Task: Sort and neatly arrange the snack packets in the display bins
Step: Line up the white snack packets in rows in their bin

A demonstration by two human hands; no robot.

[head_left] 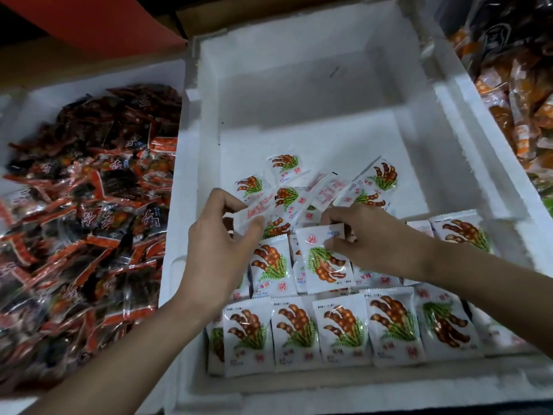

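Front edge of white foam bin [191, 163]: front row [341, 330] of white snack packets, face up, side by side, done. Just behind it, second row [270, 265], partly laid; the hands hide its middle, so probably about half built. Left hand [221, 244] over the bin's left side, grip pinching a back-side-up packet [254, 211]. Right hand [368, 235] over bin centre, grip pinching the top edge of a face-up packet [323, 262] that rests on the second row. Behind the hands, loose pile [299, 187] of the same packets, jumbled, not sorted yet. Bin's far part not yet filled. Left of bin: red-black packets [83, 220] in a heap, unsorted. Right of bin: orange packets [526, 94]. Judgement: early, roughly a third of this bin arranged.
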